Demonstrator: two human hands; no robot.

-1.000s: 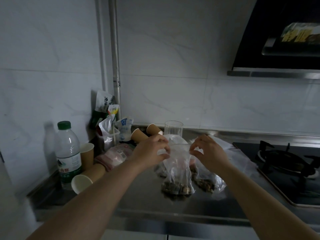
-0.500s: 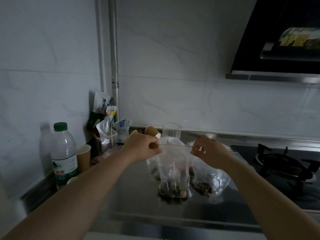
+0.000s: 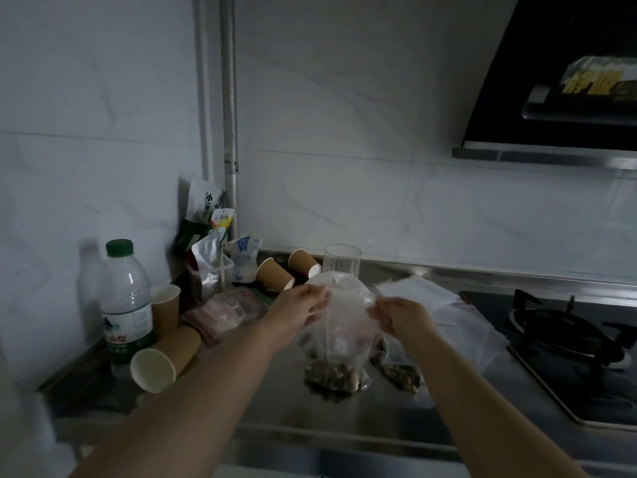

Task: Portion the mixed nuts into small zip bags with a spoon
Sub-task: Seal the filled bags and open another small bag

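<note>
A small clear zip bag with mixed nuts at its bottom stands upright on the steel counter. My left hand pinches its top left corner and my right hand pinches the top right corner. Just to its right lies a second clear bag with nuts. A larger clear bag bulges behind the held one. I see no spoon.
A green-capped water bottle stands at the left beside several paper cups, one lying on its side. Snack packets fill the corner. A drinking glass stands at the back. Flat empty bags lie right; a gas hob beyond.
My hands have come a little closer together along the bag's top edge and dropped slightly. The bag stays standing in the same place.
</note>
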